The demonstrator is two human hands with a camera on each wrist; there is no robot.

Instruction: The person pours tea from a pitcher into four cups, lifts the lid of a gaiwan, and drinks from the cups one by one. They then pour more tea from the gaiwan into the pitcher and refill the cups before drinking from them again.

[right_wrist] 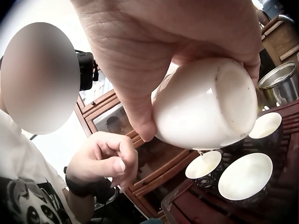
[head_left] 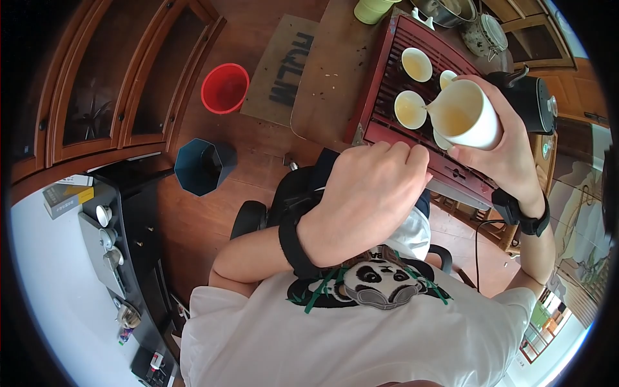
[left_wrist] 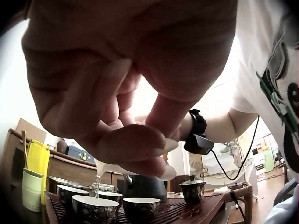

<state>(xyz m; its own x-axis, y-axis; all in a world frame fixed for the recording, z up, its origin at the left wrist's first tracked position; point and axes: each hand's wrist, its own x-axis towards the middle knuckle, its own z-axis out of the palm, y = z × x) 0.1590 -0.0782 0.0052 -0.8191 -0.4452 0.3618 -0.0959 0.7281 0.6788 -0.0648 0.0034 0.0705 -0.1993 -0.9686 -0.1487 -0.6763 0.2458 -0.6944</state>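
Note:
My right hand [head_left: 500,142] grips a white pitcher [head_left: 488,122] around its side. The pitcher is tipped over, and a thin stream of pale yellow tea runs from its spout into a teacup [head_left: 411,111]. That cup is white inside and dark patterned outside, as the left wrist view shows. Beside it stands another teacup [head_left: 416,64] with tea in it; more cups are partly hidden behind the pitcher and hand. My left hand [head_left: 371,193] hovers before the near edge of the tea tray [head_left: 377,71], its fingers loosely curled with nothing in them.
A black kettle [head_left: 532,100] stands to the right of the tray, and a lidded gaiwan [left_wrist: 192,190] also shows there. Behind the tray are a glass jar [head_left: 483,37] and a green container [head_left: 373,9]. A red bucket [head_left: 225,88] and a blue bin [head_left: 205,168] are on the floor at left.

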